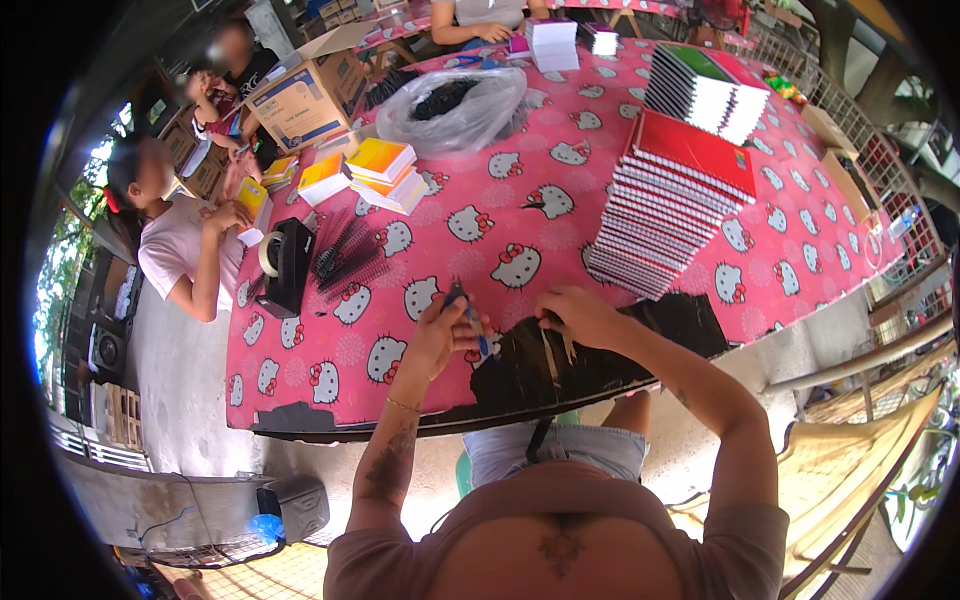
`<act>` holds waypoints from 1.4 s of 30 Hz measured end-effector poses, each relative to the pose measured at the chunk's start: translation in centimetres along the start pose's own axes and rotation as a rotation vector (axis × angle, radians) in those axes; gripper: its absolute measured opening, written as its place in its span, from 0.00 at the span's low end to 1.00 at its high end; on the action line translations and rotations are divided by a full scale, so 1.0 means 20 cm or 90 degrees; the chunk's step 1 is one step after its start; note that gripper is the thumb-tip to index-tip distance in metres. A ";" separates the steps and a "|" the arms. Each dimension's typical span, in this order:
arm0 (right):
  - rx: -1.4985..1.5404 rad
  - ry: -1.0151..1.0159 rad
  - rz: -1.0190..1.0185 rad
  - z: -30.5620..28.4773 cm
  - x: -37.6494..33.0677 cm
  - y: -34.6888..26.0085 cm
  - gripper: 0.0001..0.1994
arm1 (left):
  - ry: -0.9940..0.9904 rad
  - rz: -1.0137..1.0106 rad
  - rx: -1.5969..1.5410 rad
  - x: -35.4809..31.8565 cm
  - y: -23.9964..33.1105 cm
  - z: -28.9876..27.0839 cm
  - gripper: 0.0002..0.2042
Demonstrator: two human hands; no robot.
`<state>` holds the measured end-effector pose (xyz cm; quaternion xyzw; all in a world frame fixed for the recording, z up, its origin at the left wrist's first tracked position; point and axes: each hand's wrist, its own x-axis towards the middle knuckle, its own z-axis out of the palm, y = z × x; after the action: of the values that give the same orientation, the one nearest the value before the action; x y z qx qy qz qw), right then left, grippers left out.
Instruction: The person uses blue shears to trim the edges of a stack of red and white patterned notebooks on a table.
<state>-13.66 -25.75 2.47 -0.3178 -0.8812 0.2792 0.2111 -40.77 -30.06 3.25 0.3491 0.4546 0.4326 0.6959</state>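
My left hand [432,342] is closed around pliers with blue handles [481,334], near the front edge of the table. The dark jaws point away from me. My right hand [580,316] has its fingers curled in over the black patch at the table edge, to the right of the pliers. Something small and dark shows at its fingertips, too little to name. A tall stack of red spiral-bound notebooks [672,195] rises just beyond my right hand. Black spiral binding coils [345,255] lie to the far left of my left hand.
A tape dispenser [288,268] stands at the left edge. Beyond are yellow-covered books [382,160], a clear plastic bag [490,100] with black coils, a cardboard box [300,105] and green notebooks [700,85]. One person [195,235] works at the left, another [480,20] across the table.
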 end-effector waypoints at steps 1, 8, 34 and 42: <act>0.118 0.035 -0.018 0.01 0.06 0.00 0.08 | 0.017 0.026 -0.045 0.03 0.02 -0.05 0.15; 1.191 0.426 0.280 0.12 0.68 0.21 0.02 | 0.037 0.086 -0.113 0.25 -0.03 -0.16 0.15; 0.758 0.112 0.184 -0.14 0.26 -0.38 0.16 | 0.012 0.044 -0.142 0.19 -0.03 -0.14 0.10; -0.179 0.354 -0.110 -1.21 -0.22 -0.80 0.27 | -0.098 0.354 0.164 0.12 0.24 0.44 0.14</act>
<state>-4.35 -30.48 29.87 -0.3320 -0.8433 0.0381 0.4210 -33.30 -26.78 9.70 0.5770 0.3388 0.5172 0.5337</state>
